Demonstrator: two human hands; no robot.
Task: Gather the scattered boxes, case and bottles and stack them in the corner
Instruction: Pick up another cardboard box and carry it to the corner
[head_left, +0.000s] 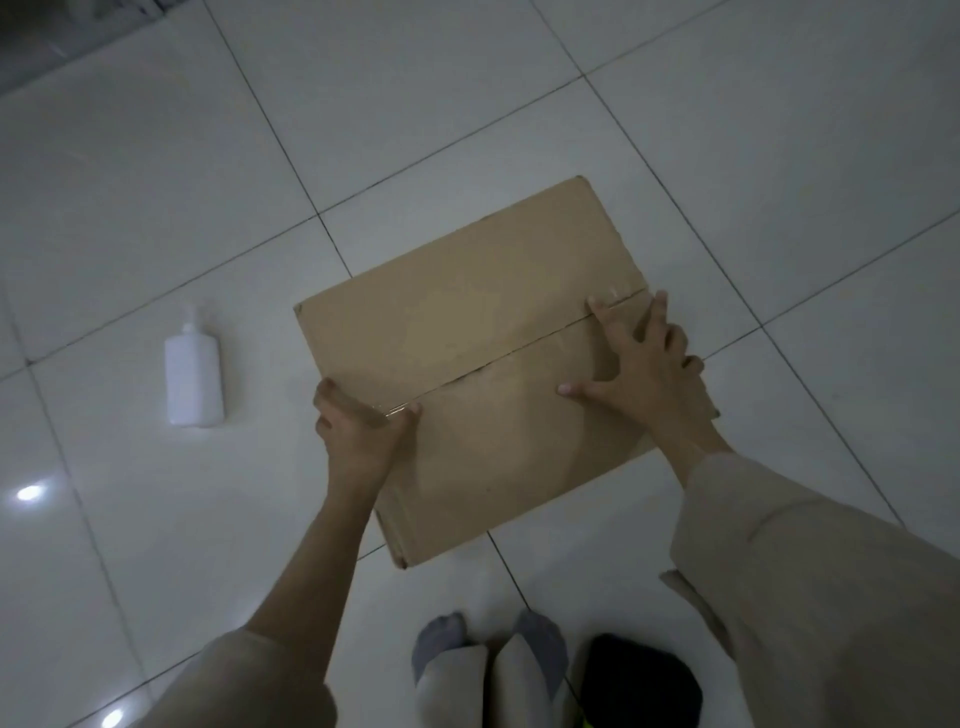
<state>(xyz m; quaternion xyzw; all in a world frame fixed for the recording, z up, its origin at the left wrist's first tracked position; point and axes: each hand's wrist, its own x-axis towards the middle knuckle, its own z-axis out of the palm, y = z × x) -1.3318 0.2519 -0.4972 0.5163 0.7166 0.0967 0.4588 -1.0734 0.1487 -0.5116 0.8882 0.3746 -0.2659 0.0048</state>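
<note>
Head view, dim light. A brown cardboard box (478, 358) sat closed on the white tiled floor (753, 156), rotated skew to the grout lines, its two top flaps meeting in a centre seam with clear tape glinting at both ends. No print, label or brand could be read on the box top.

Left hand (363, 431) gripped the box's left edge at the seam end: thumb lay on top, fingers curled down over the side. Right hand (639, 364) lay flat on the top near the right edge, fingers spread wide, thumb pointing toward the centre; it pressed rather than pinched.

A white plastic bottle (193, 376) lay on the floor left of the box, apart from it, neck pointing away from the person. Its face was plain; no writing was legible.

Beige sleeves (810, 582) covered both arms. Grey-socked feet (488, 644) stood below the box. A dark object (641, 680) lay just right of the feet; kind unclear.
</note>
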